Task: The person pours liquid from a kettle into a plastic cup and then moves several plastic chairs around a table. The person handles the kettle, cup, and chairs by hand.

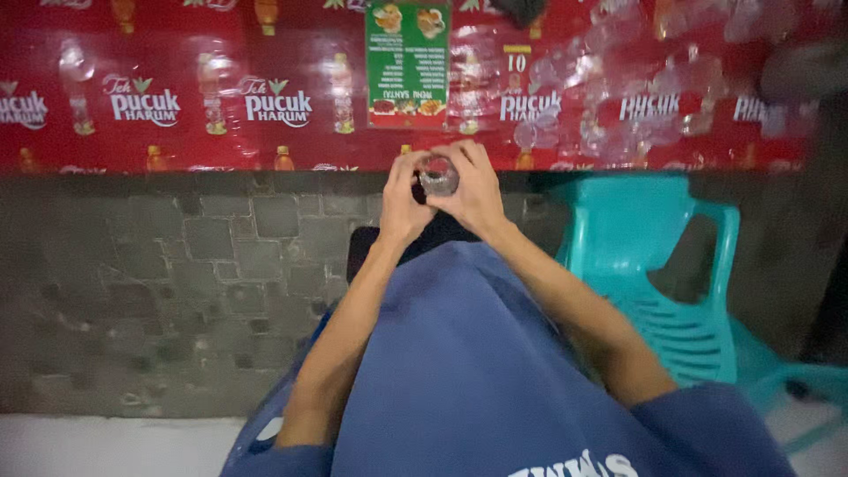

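Both hands were raised together in front of the person's chest, the left hand and the right hand closed from either side around a small clear cup or bottle of thin transparent plastic or glass, its round top turned toward the camera. Fingers of both hands curled over its rim and sides, so little of it showed between them; whether a lid or seal sat on it I could not tell, and the picture was too soft to say if it held liquid. It hung in the air just short of the edge of the red, glossy, plastic-covered tabletop, not resting on it. To my eye it looked light, smooth and likely slippery, with walls that might give or crack under a hard squeeze, so a hold low around the body, with the fingertips steadying the rim, seemed the safest place. A green laminated menu card lay flat on the tabletop beyond the hands, and more clear cups sat scattered farther right. A turquoise plastic chair stood just beside the person's right arm, against the grey stone-faced wall under the tabletop. A blue shirt covered the person's front.
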